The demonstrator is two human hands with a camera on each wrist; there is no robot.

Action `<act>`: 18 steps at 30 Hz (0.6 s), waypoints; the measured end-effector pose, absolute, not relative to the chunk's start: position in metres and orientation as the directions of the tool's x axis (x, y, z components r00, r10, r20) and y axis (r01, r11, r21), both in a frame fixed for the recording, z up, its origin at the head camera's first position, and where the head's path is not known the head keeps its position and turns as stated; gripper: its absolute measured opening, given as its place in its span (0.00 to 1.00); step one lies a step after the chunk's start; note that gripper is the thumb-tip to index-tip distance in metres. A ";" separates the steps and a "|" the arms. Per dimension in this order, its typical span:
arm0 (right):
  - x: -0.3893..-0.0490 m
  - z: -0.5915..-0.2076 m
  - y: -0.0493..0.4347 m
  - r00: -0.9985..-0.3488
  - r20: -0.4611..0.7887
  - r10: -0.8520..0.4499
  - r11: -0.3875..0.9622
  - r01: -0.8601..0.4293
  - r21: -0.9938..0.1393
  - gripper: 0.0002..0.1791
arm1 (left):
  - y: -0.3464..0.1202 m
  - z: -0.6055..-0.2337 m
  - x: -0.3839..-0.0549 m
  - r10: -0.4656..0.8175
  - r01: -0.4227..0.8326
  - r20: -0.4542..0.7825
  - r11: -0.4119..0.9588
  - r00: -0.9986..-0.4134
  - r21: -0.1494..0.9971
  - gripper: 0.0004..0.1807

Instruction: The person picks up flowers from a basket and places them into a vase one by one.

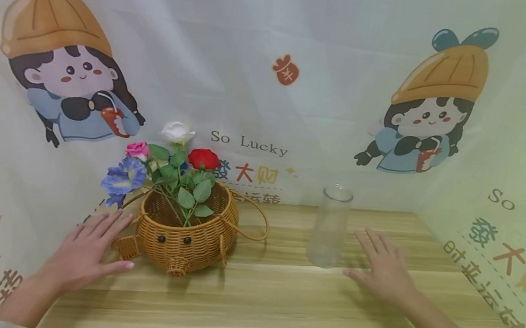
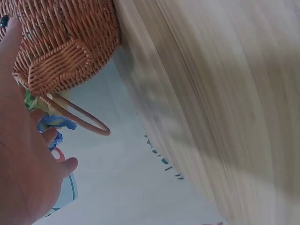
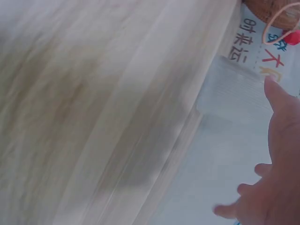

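A pig-shaped wicker basket [image 1: 186, 249] with black bead eyes and a snout stands left of centre. Out of it rise artificial flowers: a white rose [image 1: 178, 132], a red rose [image 1: 204, 159], a pink rose [image 1: 137, 150] and a blue flower [image 1: 124, 176] leaning over the left rim. My left hand [image 1: 85, 255] is beside the basket's left side, fingers spread and straight, holding nothing. To the right stands an upright clear glass vase [image 1: 329, 235], ribbed in the right wrist view. Just right of it, my right hand [image 1: 384, 270] is spread with nothing in it, apart from the glass.
Everything stands on a wood-grain tabletop [image 1: 267, 309]. A white printed cloth [image 1: 329, 85] with cartoon figures and lettering hangs behind and at both sides. The basket's looped handle [image 1: 263, 223] sticks out rightward, toward the vase.
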State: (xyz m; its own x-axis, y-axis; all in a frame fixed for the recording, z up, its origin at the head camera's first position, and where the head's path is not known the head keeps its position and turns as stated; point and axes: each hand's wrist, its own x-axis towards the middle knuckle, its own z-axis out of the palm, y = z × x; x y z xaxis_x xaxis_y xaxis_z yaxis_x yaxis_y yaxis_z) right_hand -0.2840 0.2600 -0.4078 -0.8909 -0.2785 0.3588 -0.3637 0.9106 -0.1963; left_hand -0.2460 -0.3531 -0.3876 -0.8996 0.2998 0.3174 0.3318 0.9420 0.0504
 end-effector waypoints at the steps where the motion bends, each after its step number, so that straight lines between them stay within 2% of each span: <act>1: -0.285 -0.408 0.259 -0.891 0.361 -0.274 0.901 -0.369 -0.227 0.51 | -0.352 -0.387 -0.246 0.302 0.336 0.318 0.940 -0.899 0.055 0.58; 7: -0.290 -0.405 0.250 -0.899 0.357 -0.254 0.822 -0.395 -0.411 0.52 | -0.343 -0.387 -0.246 0.313 0.360 0.349 0.930 -0.883 0.077 0.58; 18: -0.298 -0.398 0.232 -0.922 0.334 -0.198 0.754 -0.361 -0.549 0.52 | -0.331 -0.389 -0.250 0.263 0.345 0.374 0.923 -0.889 0.171 0.56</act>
State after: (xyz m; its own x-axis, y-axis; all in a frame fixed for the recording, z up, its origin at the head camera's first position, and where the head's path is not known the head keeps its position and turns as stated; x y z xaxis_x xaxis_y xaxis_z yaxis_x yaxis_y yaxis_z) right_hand -0.2982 0.2325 -0.3981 -0.9216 -0.1984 0.3336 -0.3610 0.7542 -0.5486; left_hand -0.2498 -0.3310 -0.3886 -0.8892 0.2632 0.3743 0.3453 0.9227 0.1713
